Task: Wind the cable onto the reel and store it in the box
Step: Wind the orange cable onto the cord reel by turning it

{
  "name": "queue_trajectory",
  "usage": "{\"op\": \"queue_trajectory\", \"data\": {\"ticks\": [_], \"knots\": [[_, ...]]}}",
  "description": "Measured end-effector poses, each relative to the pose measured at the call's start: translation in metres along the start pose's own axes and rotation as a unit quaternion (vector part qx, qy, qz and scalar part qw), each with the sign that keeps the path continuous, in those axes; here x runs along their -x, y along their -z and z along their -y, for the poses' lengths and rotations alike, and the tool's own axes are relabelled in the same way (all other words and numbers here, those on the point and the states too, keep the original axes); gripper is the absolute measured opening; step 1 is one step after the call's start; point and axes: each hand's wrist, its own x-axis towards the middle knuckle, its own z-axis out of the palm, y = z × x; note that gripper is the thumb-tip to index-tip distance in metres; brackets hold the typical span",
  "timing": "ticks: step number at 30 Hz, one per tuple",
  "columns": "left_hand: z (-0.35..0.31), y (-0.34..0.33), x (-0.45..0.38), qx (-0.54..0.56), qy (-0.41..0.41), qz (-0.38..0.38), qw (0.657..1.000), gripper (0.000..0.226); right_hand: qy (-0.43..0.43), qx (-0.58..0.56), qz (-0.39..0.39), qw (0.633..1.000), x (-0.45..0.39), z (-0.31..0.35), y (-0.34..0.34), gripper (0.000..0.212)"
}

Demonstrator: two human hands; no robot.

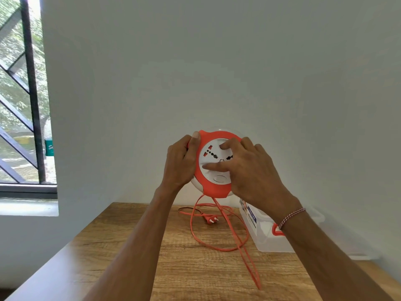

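Here, a window (21, 94) stood at nine o'clock as a person held an orange-and-white reel (213, 164) up in front of a pale wall, above a wooden table (130, 257). The left hand (181, 161) gripped the reel's rim at nine o'clock, thumb curled over the edge. The right hand (249, 168) pressed spread fingers on the white socket face. An orange cable (217, 231) hung from six o'clock, looping on the table around its plug (211, 220). A clear box (267, 231) sat at four o'clock.

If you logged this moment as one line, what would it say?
left hand grips reel rim | right hand fingers on white dial | cable mostly loose on table | plug lying free | box waiting
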Motion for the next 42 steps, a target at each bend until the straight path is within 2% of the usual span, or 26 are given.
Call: {"op": "queue_trajectory", "data": {"ticks": [5, 11, 15, 19, 20, 22, 24, 26, 32, 36, 42], "knots": [[0.001, 0.000, 0.001, 0.003, -0.006, 0.006, 1.000, 0.059, -0.066, -0.030, -0.068, 0.995, 0.004, 0.002, -0.007, 0.059], [0.000, 0.000, 0.000, 0.003, -0.011, 0.012, 1.000, 0.061, -0.116, -0.059, -0.104, 0.986, 0.001, 0.006, -0.003, 0.071], [0.000, 0.000, 0.000, 0.010, 0.005, 0.006, 1.000, 0.059, -0.078, -0.070, -0.103, 0.989, -0.001, 0.000, -0.003, 0.065], [0.001, 0.002, 0.000, 0.008, 0.010, -0.002, 1.000, 0.062, 0.005, -0.095, -0.141, 0.985, -0.002, -0.010, -0.004, 0.032], [0.001, 0.001, 0.000, 0.007, 0.011, -0.001, 1.000, 0.061, 0.031, -0.095, -0.135, 0.986, -0.003, -0.011, -0.004, 0.029], [0.001, 0.001, 0.000, 0.009, 0.011, -0.001, 1.000, 0.060, 0.053, -0.088, -0.074, 0.992, -0.003, -0.011, -0.003, 0.040], [0.002, 0.000, 0.000, 0.009, 0.011, -0.002, 1.000, 0.058, 0.041, -0.058, -0.007, 0.997, -0.002, -0.007, -0.001, 0.054], [0.003, -0.001, -0.001, 0.005, 0.007, -0.002, 1.000, 0.057, 0.031, -0.015, 0.021, 0.999, -0.001, -0.003, 0.000, 0.062], [0.005, -0.003, 0.000, -0.010, -0.014, -0.011, 1.000, 0.054, -0.016, 0.029, -0.016, 0.999, 0.001, -0.002, -0.004, 0.065], [0.004, -0.004, 0.000, -0.009, -0.019, -0.016, 1.000, 0.056, -0.050, 0.007, -0.062, 0.997, 0.002, -0.001, -0.008, 0.056], [0.003, -0.003, -0.001, 0.000, -0.022, -0.023, 0.999, 0.055, -0.115, -0.058, -0.098, 0.987, -0.001, 0.002, -0.009, 0.070]]}}
